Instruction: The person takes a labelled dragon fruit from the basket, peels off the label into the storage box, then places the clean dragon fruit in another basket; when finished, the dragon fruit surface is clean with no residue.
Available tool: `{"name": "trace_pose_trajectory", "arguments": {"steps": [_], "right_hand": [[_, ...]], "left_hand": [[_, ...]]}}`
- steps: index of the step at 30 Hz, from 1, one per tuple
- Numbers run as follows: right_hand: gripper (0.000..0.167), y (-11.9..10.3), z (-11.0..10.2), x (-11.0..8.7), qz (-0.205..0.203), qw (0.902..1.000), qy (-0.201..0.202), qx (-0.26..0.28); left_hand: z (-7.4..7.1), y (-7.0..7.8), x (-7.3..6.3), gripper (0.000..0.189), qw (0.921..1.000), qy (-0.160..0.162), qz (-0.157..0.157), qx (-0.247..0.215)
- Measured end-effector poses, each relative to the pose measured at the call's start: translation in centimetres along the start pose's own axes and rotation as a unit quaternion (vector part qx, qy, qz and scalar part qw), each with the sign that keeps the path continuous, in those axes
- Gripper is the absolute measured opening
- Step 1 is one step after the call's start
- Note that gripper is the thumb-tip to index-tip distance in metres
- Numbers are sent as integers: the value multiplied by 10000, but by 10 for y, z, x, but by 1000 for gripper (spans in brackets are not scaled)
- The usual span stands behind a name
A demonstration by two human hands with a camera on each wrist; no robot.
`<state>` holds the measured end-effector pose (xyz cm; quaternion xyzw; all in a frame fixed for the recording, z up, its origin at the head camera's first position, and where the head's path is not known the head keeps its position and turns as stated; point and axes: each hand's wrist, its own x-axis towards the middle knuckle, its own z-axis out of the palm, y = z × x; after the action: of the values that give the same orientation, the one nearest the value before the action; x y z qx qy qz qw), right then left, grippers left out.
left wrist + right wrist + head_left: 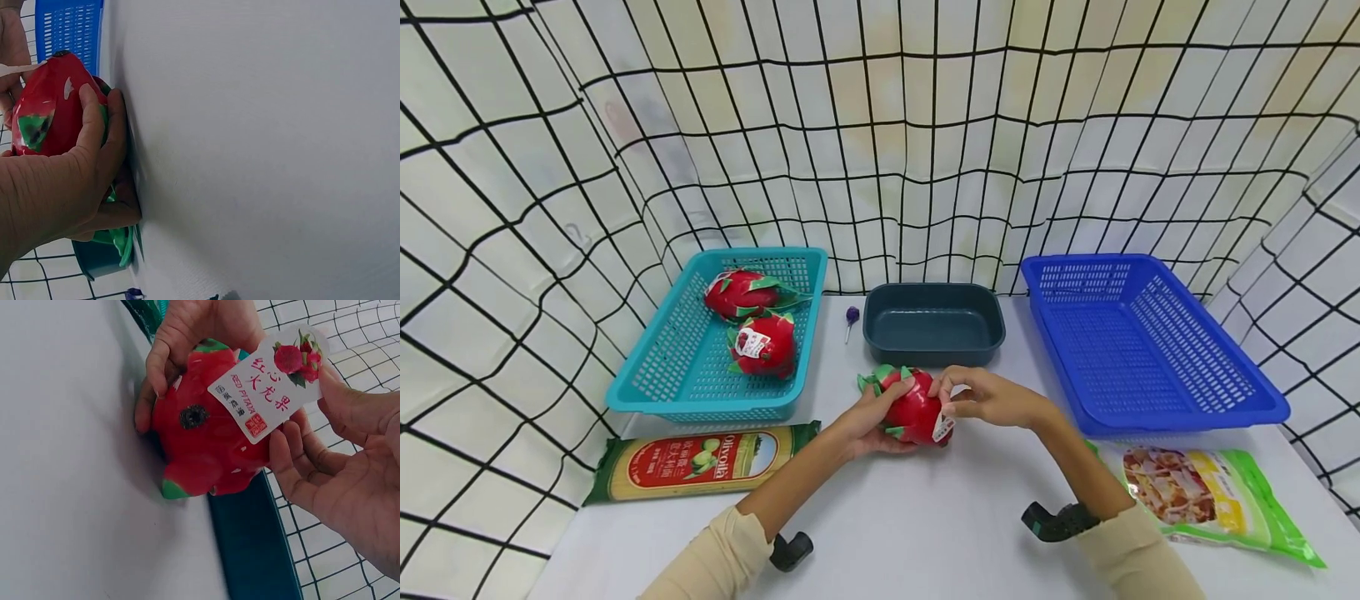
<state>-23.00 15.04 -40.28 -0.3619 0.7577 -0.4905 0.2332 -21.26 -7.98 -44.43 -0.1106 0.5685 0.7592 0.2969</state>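
The right hand point(992, 400) is pinching the edge of a white paper label point(265, 390) between thumb and fingertips, and the label is angling away from the skin of a dragon fruit point(916, 415). The left hand point(874, 423) is gripping that fruit from its left side, the thumb lying across the top and the other fingers curling round the near side and underneath. The fruit is therefore sitting between the left thumb and fingers, its leafy end pointing left past the thumb and its dark tip facing right, just beside the right fingertips. Whether it is touching the desk point(925, 517), I cannot tell. Just beyond the fruit, a dark tray point(934, 357) is standing at the middle of the desk's far edge, with a purple lollipop point(852, 316) lying to its left. At the far left corner, a teal basket point(715, 407) is holding two more dragon fruits point(772, 345). A pasta packet point(707, 463) is lying before it, by the left edge. Towards the far right corner, a blue basket point(1180, 419) is standing, and a green bag point(1217, 492) is lying before it near the right edge.
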Motion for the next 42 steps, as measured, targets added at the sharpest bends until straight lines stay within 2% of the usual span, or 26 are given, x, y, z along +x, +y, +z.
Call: {"name": "trace_pose_trajectory", "arguments": {"steps": [2, 6, 10, 16, 25, 31, 36, 42], "right_hand": [[12, 2, -4, 1, -46, 9999, -136, 78], [14, 8, -13, 2, -145, 9980, -215, 573], [16, 10, -19, 6, -70, 9957, 203, 906], [19, 2, -33, 22, 537, 9895, 949, 944], [20, -7, -65, 73, 1387, 9746, 1145, 1332], [24, 8, -74, 111, 2172, 9518, 1497, 1563], [39, 23, -74, 133, 2624, 9419, 1527, 1434], [45, 36, -73, 147, 2939, 9324, 1629, 1330]], "left_hand": [[-1, 1, 0, 82, 10000, 3, -7, 3], [-3, 3, 1, 84, 10000, 69, -50, 20], [-5, 5, 1, 85, 9999, 100, -94, 21], [-6, 5, 1, 87, 9998, 120, -108, 74], [-9, 5, 2, 104, 9955, 495, -243, 776], [-7, 2, -2, 99, 9950, 593, -212, 780], [-7, -2, -6, 94, 9954, 598, -131, 738], [-6, -4, -10, 96, 9955, 527, -87, 780]]}}
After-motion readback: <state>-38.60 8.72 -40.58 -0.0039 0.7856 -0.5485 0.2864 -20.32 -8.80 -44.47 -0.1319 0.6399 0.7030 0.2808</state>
